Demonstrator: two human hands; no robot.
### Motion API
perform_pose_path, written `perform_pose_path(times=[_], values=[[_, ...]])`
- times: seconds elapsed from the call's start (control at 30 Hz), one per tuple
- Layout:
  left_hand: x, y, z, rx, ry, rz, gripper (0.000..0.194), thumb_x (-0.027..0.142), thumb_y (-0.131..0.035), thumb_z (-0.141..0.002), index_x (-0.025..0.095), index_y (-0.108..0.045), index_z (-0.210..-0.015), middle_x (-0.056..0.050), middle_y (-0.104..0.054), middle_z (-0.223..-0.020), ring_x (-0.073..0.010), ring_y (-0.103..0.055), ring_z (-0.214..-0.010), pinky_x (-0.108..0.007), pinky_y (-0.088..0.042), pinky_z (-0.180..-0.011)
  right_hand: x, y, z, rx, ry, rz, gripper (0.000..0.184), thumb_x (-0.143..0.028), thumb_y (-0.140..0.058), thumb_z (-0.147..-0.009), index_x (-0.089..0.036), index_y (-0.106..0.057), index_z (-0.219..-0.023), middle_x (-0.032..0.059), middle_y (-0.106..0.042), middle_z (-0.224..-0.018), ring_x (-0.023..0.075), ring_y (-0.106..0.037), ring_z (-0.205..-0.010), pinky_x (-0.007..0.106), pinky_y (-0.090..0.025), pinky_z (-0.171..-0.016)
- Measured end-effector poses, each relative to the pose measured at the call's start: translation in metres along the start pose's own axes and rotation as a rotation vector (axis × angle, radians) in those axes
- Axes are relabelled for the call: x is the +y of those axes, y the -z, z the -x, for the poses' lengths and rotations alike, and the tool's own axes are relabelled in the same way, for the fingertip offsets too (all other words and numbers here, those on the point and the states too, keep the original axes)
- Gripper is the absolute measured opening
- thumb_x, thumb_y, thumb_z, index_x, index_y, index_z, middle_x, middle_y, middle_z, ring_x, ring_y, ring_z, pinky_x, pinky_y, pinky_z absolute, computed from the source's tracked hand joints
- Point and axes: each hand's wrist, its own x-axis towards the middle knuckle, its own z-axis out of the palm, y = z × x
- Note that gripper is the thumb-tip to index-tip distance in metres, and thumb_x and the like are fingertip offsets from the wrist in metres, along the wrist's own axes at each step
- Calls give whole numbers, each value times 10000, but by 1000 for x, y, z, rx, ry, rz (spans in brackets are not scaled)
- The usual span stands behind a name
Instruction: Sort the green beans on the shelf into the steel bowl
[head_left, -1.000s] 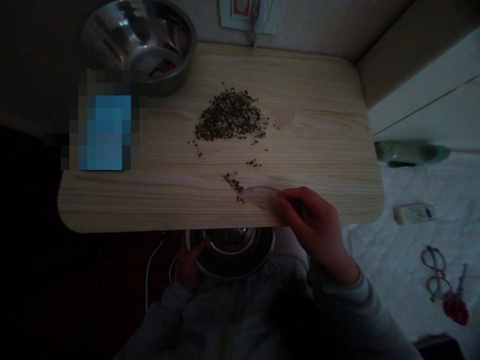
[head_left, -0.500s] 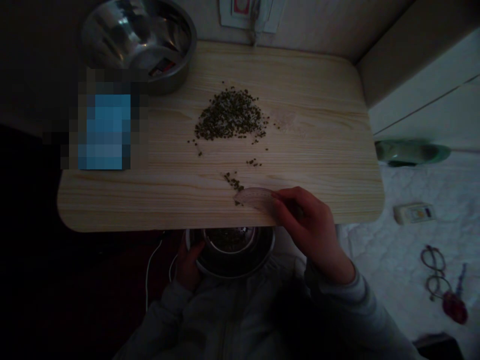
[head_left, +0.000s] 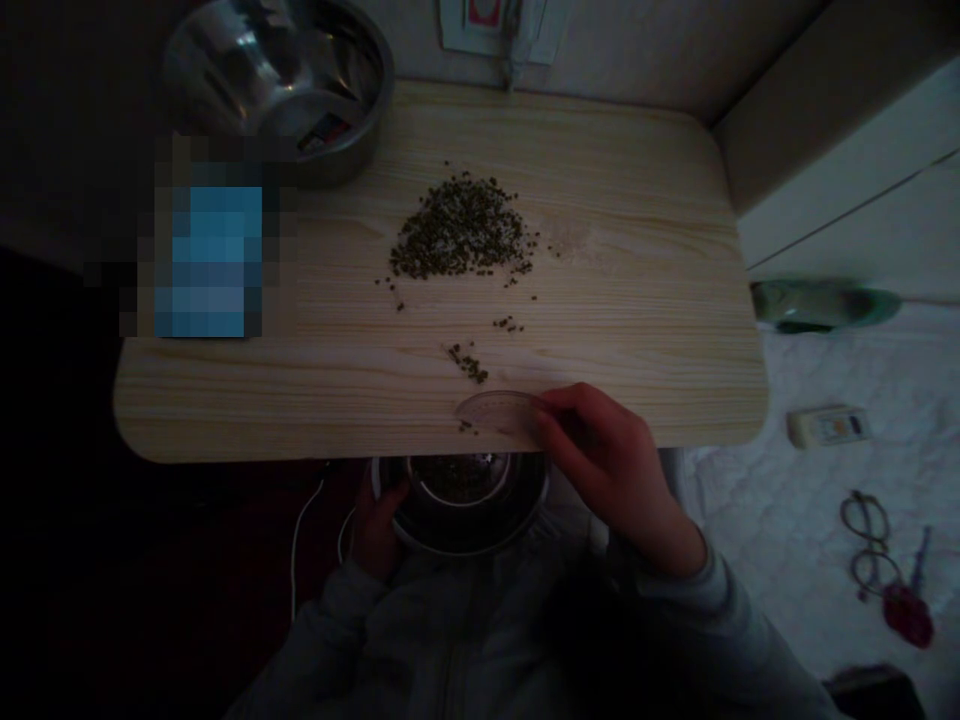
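My right hand [head_left: 600,450] pinches a clear, half-round plastic protractor [head_left: 495,408] near the front edge of the wooden table [head_left: 637,300]. A few loose beans lie by the protractor's lower left end. Below the table edge, my left hand [head_left: 379,520] grips the left rim of a metal bowl [head_left: 472,540] that sits on my lap; some dark beans show inside it. Small green mung beans [head_left: 461,230] form a heap at the table's middle. A short trail of beans [head_left: 468,363] lies between the heap and the protractor.
A large steel basin [head_left: 277,80] stands at the table's back left, beside a blurred blue-screened object [head_left: 210,265]. To the right, a green bottle [head_left: 825,305], a small white box [head_left: 829,427] and scissors [head_left: 870,545] rest on white bedding. A socket [head_left: 495,25] is on the wall.
My right hand has drawn the protractor left and toward the table's front edge, and a few beans have moved with it. My left hand and the bowl have stayed in place.
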Motion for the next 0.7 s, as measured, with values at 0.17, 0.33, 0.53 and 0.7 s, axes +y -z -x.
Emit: perform_pose_path(times=[0.17, 0.33, 0.53, 0.7], values=[[-2, 1, -1, -21, -37, 13, 151, 303, -617, -612, 215, -669, -723, -55, -665, -858, -251, -585, -966, -359, -424, -914, -1, -1, 2, -39, -6, -25, 87, -181, -512, -818, -181, -573, -880, 6, -585, -715, 108, -545, -618, 222, -449, -551], [-5, 2, -2, -63, -63, 22, 169, 292, -613, -620, 222, -669, -764, -57, -655, -904, -265, -554, -1026, -371, -422, -916, -4, -2, 2, -70, -6, -25, 91, -184, -503, -821, -177, -578, -873, 13, -595, -709, 122, -567, -633, 246, -469, -585], [-11, 6, -2, -52, -48, -32, 117, 259, -623, -608, 225, -659, -714, -62, -647, -918, -278, -539, -1054, -397, -386, -954, -6, -2, 3, -88, 22, 4, 91, -184, -504, -821, -168, -582, -864, 30, -609, -716, 143, -576, -674, 266, -469, -609], [-19, 5, -3, -22, -8, -48, 74, 280, -619, -605, 216, -634, -640, -71, -647, -906, -284, -547, -1036, -412, -379, -954, -4, -4, 3, -95, 84, 54, 86, -176, -516, -814, -169, -585, -866, 43, -632, -738, 154, -571, -687, 287, -457, -622]])
